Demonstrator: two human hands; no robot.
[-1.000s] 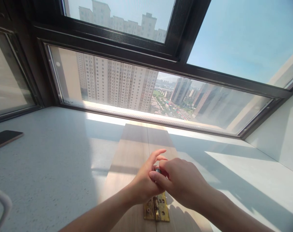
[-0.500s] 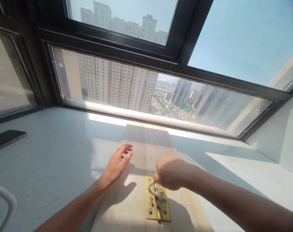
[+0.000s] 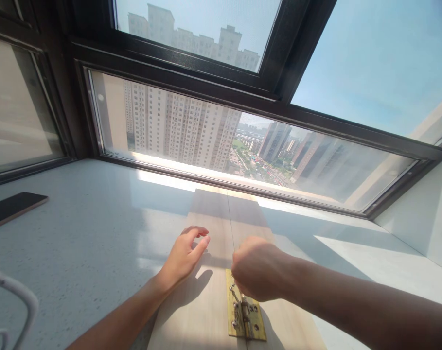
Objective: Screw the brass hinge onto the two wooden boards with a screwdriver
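A brass hinge [image 3: 255,332] lies opened flat across the seam between two pale wooden boards [image 3: 191,316]. Screws stand in the holes of its left leaf, while bare holes show in the right leaf. My right hand [image 3: 257,267] is a closed fist above the hinge's upper end. A thin metal tool, almost wholly hidden by the fist, reaches from it towards the upper left screw [image 3: 232,288]. My left hand [image 3: 187,250] hovers over the left board, fingers curved and thumb apart, with nothing in it.
The boards rest on a speckled white sill [image 3: 107,233] and run to the dark window frame [image 3: 191,172]. A dark phone [image 3: 16,208] lies at the left. Nearer, a curved white tube [image 3: 29,301] enters at the lower left edge.
My right fist has turned and now hides more of the tool and the hinge's top. My left hand has shifted slightly right and down, along with the whole view.
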